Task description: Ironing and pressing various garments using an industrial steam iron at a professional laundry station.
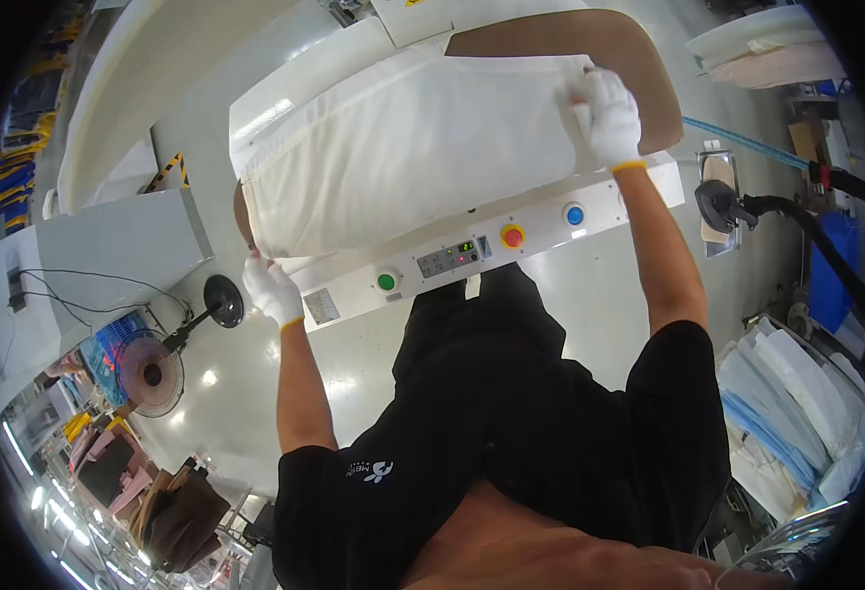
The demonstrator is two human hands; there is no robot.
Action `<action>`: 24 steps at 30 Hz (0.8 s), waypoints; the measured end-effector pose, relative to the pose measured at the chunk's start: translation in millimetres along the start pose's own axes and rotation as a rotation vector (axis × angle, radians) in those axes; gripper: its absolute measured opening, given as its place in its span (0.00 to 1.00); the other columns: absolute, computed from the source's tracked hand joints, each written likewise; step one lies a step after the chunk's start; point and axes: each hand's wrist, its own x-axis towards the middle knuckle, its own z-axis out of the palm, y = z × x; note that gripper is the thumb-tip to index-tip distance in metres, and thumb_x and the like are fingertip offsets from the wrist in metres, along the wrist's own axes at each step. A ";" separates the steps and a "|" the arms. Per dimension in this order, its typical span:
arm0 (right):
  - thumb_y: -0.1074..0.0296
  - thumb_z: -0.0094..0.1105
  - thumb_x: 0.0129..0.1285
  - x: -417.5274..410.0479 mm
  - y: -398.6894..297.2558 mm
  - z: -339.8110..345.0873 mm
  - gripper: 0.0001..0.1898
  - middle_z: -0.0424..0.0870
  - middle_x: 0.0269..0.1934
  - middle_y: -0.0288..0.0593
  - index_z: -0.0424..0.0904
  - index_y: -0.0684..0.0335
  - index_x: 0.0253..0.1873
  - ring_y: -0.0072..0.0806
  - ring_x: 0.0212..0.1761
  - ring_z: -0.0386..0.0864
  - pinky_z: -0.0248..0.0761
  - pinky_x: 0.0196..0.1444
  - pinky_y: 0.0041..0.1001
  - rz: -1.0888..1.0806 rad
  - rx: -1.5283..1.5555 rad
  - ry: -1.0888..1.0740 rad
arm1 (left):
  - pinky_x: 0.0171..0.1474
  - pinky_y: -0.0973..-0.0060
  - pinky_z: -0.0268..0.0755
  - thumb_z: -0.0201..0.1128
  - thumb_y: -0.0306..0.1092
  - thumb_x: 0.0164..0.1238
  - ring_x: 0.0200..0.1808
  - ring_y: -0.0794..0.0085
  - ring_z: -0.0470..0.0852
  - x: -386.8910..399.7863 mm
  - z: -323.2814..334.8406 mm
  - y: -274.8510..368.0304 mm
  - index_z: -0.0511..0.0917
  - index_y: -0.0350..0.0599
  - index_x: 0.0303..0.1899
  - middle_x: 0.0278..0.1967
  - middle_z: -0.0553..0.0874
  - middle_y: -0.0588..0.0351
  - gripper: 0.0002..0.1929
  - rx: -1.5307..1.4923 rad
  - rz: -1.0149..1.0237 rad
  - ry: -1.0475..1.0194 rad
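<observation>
A white cloth piece (410,140), perhaps a garment, lies across the brown padded bed (639,88) of a pressing machine. Its left part shows soft wrinkles, while the right part looks flatter. My left hand (274,291), in a white knit glove with a yellow cuff, pinches the cloth's near left corner at the bed's edge. On the far right, my right hand (612,122), gloved the same way, grips the cloth's right edge near its far corner. Brown bed surface shows beyond the cloth at the far right and in a sliver at the left.
Along the machine's near side runs a control panel (443,259) with a green button (386,282), a red button (512,236) and a blue button (575,214). A fan (150,375) stands at left. Right of the machine is an iron-like tool rest (718,199); folded fabrics (794,405) are piled nearer.
</observation>
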 end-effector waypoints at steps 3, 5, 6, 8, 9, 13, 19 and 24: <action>0.56 0.65 0.69 -37.6 20.0 -4.7 0.24 0.86 0.64 0.46 0.81 0.57 0.67 0.54 0.60 0.84 0.77 0.64 0.44 -0.034 -0.240 0.089 | 0.59 0.60 0.76 0.58 0.26 0.73 0.55 0.52 0.82 24.1 16.9 48.3 0.78 0.35 0.60 0.67 0.80 0.41 0.17 0.249 0.720 -0.092; 0.56 0.66 0.68 -47.0 47.3 -7.4 0.23 0.87 0.63 0.47 0.81 0.58 0.65 0.52 0.59 0.85 0.78 0.63 0.43 -0.004 -0.316 0.110 | 0.62 0.58 0.76 0.58 0.26 0.72 0.58 0.48 0.81 36.6 27.3 50.6 0.78 0.34 0.62 0.70 0.78 0.39 0.19 0.325 0.969 -0.129; 0.55 0.66 0.68 -51.0 69.4 -9.1 0.24 0.87 0.62 0.48 0.81 0.59 0.64 0.52 0.59 0.85 0.78 0.63 0.44 0.040 -0.314 0.101 | 0.64 0.57 0.75 0.58 0.26 0.72 0.61 0.46 0.80 50.8 31.9 38.5 0.77 0.34 0.63 0.71 0.77 0.38 0.19 0.340 0.943 -0.135; 0.56 0.66 0.68 -69.4 127.7 -26.6 0.23 0.87 0.61 0.49 0.82 0.58 0.65 0.53 0.58 0.85 0.78 0.62 0.45 0.066 -0.309 0.000 | 0.67 0.55 0.73 0.58 0.27 0.72 0.65 0.42 0.77 79.8 37.3 8.8 0.75 0.34 0.65 0.72 0.75 0.37 0.21 0.378 0.879 -0.132; 0.58 0.65 0.67 -79.2 161.1 -35.9 0.23 0.88 0.60 0.50 0.82 0.58 0.65 0.54 0.57 0.85 0.79 0.61 0.46 0.089 -0.301 -0.098 | 0.69 0.53 0.72 0.58 0.28 0.72 0.67 0.39 0.75 87.6 41.0 0.1 0.75 0.34 0.66 0.73 0.75 0.37 0.22 0.397 0.847 -0.129; 0.69 0.59 0.68 -150.7 284.6 -98.1 0.23 0.88 0.62 0.54 0.81 0.58 0.67 0.58 0.60 0.85 0.79 0.64 0.48 0.446 -0.410 -0.413 | 0.71 0.54 0.70 0.57 0.30 0.74 0.68 0.39 0.74 96.9 40.2 -8.0 0.72 0.34 0.69 0.76 0.72 0.37 0.24 0.302 0.744 -0.228; 0.74 0.54 0.69 -205.9 342.9 -119.0 0.25 0.88 0.65 0.56 0.80 0.56 0.71 0.62 0.63 0.85 0.79 0.66 0.50 0.719 -0.479 -0.832 | 0.74 0.56 0.68 0.55 0.31 0.77 0.69 0.40 0.73 87.8 51.2 -11.1 0.70 0.33 0.72 0.78 0.70 0.37 0.26 0.378 0.733 -0.126; 0.72 0.54 0.72 -223.6 392.9 -134.3 0.25 0.91 0.55 0.54 0.79 0.55 0.73 0.54 0.51 0.89 0.84 0.58 0.43 0.472 -0.429 -0.931 | 0.76 0.57 0.67 0.53 0.33 0.80 0.72 0.39 0.73 99.9 67.3 -13.2 0.68 0.33 0.75 0.80 0.69 0.36 0.26 0.340 0.705 -0.180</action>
